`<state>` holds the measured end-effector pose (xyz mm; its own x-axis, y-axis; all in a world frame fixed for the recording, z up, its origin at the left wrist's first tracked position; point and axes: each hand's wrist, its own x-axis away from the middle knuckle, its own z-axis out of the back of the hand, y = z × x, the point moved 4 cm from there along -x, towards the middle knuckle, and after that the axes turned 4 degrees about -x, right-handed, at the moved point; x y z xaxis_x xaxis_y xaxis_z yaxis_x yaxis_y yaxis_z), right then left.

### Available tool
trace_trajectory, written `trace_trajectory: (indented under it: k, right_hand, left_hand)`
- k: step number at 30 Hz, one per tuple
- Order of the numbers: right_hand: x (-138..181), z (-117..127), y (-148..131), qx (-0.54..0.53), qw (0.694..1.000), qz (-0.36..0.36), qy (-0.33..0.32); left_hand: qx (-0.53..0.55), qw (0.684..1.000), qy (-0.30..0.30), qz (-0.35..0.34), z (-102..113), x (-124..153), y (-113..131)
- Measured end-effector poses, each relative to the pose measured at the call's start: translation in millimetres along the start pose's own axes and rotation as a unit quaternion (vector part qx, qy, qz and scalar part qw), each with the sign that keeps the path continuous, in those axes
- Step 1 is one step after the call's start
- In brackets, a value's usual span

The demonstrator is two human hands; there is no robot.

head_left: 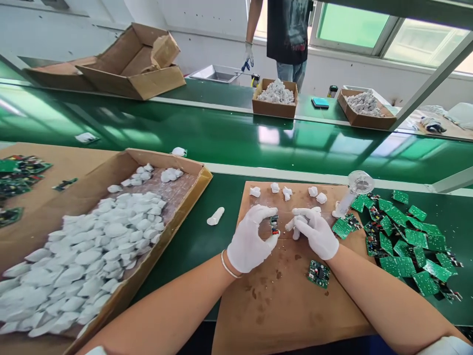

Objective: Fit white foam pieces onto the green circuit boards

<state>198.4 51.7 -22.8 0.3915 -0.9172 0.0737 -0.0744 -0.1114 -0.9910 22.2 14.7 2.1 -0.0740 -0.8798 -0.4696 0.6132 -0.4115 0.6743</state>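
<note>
Both my hands wear white gloves and work over a brown cardboard sheet. My left hand pinches a small circuit board upright between thumb and fingers. My right hand is closed on a lump of white putty, just right of the board. Several small white putty pieces lie along the sheet's far edge. One green circuit board lies flat on the sheet below my right wrist.
A cardboard tray of white putty pieces sits at left. A heap of green circuit boards and a clear dispenser lie at right. Beyond the green conveyor, another person stands by boxes of white pieces.
</note>
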Motion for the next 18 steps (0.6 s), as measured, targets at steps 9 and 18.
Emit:
trace_trajectory:
  k: [9, 18]
  right_hand:
    - [7.3, -2.0, 3.1, 0.061, 0.997, 0.038, 0.022]
    - [25.0, -18.2, -10.2, 0.194, 0.954, 0.228, 0.016]
  left_hand:
    - [-0.022, 0.998, 0.008, -0.057, 0.8, -1.1, 7.9]
    - [-0.046, 0.998, 0.011, -0.039, -1.3, 0.5, 6.9]
